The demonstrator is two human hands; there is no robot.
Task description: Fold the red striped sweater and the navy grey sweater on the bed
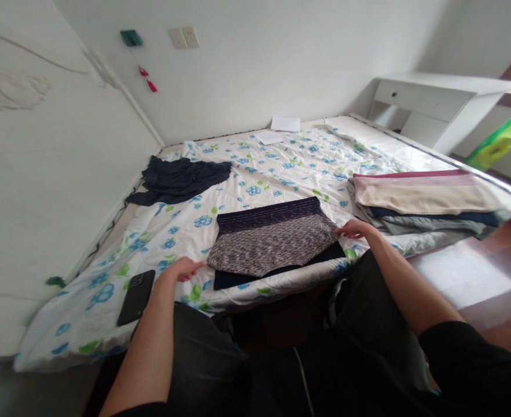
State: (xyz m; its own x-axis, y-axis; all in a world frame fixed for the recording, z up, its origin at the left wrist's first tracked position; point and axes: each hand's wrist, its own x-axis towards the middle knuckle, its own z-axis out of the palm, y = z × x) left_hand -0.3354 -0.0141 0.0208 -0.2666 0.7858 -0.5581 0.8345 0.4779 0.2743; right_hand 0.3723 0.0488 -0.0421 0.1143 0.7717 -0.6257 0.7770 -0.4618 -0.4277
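A white-walled bedroom holds a low bed under a blue-flowered quilt. The left hand lies open and flat, its fingertips just at the near left edge of a folded grey-marled garment, which sits on the quilt and has a navy band along its far side. The right hand is also open, fingers resting on the garment's right corner, not pinching. Dark cloth shows beneath the garment. Left of the garment lies a black phone; far left of it, a crumpled navy garment; right of it, a stack of folded clothes; beyond it, white papers.
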